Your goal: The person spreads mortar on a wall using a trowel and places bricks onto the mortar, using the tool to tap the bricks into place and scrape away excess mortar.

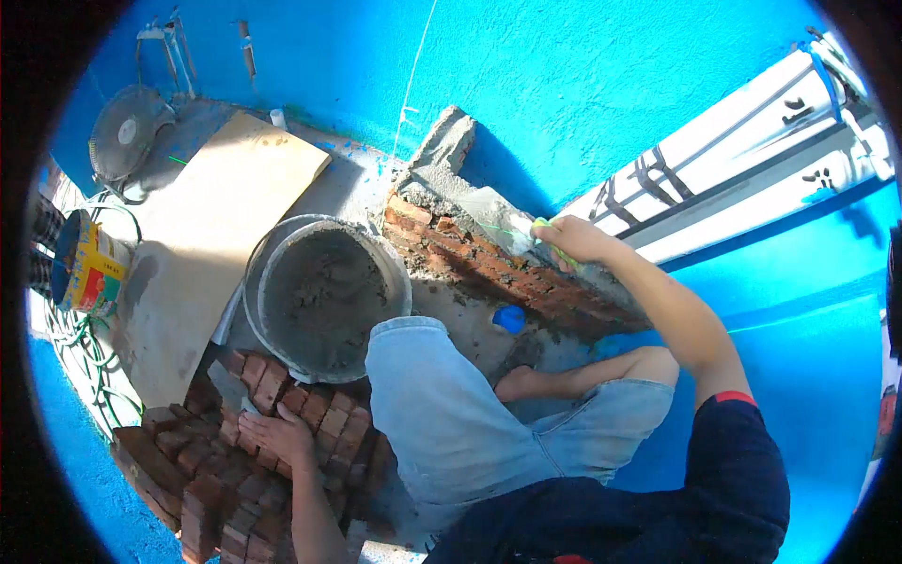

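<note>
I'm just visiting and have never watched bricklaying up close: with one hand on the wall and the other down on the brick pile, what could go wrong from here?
The left hand rests on the loose brick pile; a brick might shift and pinch fingers. The right hand reaches out over the fresh brick wall, so leaning on it could nudge bricks out of line. The full mortar bucket sits close to the knee and could be bumped.

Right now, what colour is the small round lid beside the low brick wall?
Blue; the small round lid shows best in the head view.
</note>
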`<state>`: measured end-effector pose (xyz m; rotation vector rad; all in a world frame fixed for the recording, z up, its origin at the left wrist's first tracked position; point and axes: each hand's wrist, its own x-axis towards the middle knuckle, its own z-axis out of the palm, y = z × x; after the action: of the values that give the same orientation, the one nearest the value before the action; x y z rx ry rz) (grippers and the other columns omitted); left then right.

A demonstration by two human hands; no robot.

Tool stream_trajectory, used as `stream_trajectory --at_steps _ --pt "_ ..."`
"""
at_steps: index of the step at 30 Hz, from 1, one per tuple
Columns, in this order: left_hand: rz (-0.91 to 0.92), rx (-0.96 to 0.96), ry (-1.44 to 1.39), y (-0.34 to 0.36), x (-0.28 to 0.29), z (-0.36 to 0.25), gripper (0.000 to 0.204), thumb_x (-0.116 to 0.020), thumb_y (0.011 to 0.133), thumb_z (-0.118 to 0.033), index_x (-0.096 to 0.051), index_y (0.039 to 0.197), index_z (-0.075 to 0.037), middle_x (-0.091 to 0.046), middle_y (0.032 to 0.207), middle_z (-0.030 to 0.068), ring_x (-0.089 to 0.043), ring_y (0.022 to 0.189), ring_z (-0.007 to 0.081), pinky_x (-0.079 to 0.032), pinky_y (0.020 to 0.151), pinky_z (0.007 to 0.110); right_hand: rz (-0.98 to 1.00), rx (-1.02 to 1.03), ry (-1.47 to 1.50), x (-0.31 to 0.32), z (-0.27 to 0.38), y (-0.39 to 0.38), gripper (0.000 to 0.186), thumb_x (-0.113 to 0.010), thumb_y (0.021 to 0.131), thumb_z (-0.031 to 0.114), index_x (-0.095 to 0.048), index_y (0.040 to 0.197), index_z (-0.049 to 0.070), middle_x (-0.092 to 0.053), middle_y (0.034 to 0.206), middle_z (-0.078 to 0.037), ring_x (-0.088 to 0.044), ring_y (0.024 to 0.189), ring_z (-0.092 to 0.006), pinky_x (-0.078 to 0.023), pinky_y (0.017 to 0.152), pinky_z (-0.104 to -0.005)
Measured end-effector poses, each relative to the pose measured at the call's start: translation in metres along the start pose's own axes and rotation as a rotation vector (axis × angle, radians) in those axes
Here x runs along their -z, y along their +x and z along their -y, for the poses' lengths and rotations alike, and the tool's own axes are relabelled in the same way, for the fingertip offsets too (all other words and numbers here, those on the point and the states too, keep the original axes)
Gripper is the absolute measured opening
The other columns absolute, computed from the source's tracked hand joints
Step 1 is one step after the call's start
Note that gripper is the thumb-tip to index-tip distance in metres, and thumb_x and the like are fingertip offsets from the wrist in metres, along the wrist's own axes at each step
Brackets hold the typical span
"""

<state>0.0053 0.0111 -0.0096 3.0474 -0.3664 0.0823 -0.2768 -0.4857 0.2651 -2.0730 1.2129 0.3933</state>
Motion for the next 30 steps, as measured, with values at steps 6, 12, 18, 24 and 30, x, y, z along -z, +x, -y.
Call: stream_trajectory --at_steps 6,12,18,24,30 --pt "0.082 0.04 0.008 0.004 0.023 -0.009 0.076 -0.04 0.098 -0.042 -0.014 0.143 0.014 -0.014 0.151 0.0325 -0.013 0.142 0.0436 -0.012 0.117 0.049 -0.035 -0.081 0.158 -0.003 -0.024 -0.044 0.049 -0.052 0.094 0.045 -0.059 0.079 -0.001 -0.059 0.063 -0.007 -0.063 0.053 -0.0195 -0.049 0.05 -0.0336" --pt "-0.019 -0.019 0.027 0.003 -0.007 0.008 0.075 -0.041 0.098 -0.039 -0.015 0.142 0.015 -0.015 0.15 0.0328 -0.013 0.142 0.0437 -0.012 0.117 0.05 -0.235 0.009 0.303 -0.014 -0.028 -0.049 0.045 -0.053 0.094 0.043 -0.057 0.09 -0.002 -0.06 0.067 -0.009 -0.062 0.054 -0.0192 -0.049 0.049 -0.0341" --pt "-0.006 0.006 0.014 0.005 0.004 -0.009 0.075 -0.042 0.097 -0.039 -0.015 0.142 0.016 -0.014 0.151 0.0331 -0.014 0.142 0.0442 -0.013 0.116 0.05 -0.179 -0.047 0.048 -0.012 -0.022 -0.033 0.044 -0.052 0.094 0.042 -0.058 0.086 -0.002 -0.058 0.064 -0.008 -0.06 0.051 -0.0174 -0.047 0.048 -0.0332" --pt "0.344 0.127 -0.087 0.006 0.029 -0.002 0.071 -0.045 0.096 -0.036 -0.022 0.14 0.015 -0.021 0.148 0.0327 -0.022 0.138 0.0437 -0.018 0.115 0.048 -0.191 -0.109 0.189 0.002 -0.063 -0.089 0.042 -0.057 0.092 0.042 -0.06 0.079 0.001 -0.057 0.06 -0.007 -0.056 0.048 -0.0168 -0.043 0.046 -0.031" --pt "0.312 0.104 -0.132 0.011 0.045 -0.027 0.076 -0.042 0.096 -0.042 -0.02 0.141 0.016 -0.019 0.149 0.0328 -0.015 0.141 0.0454 -0.011 0.116 0.05 -0.183 -0.023 0.15 0.005 0.008 -0.117 0.04 -0.055 0.095 0.039 -0.063 0.097 -0.001 -0.06 0.069 -0.008 -0.059 0.057 -0.0152 -0.045 0.053 -0.0295"
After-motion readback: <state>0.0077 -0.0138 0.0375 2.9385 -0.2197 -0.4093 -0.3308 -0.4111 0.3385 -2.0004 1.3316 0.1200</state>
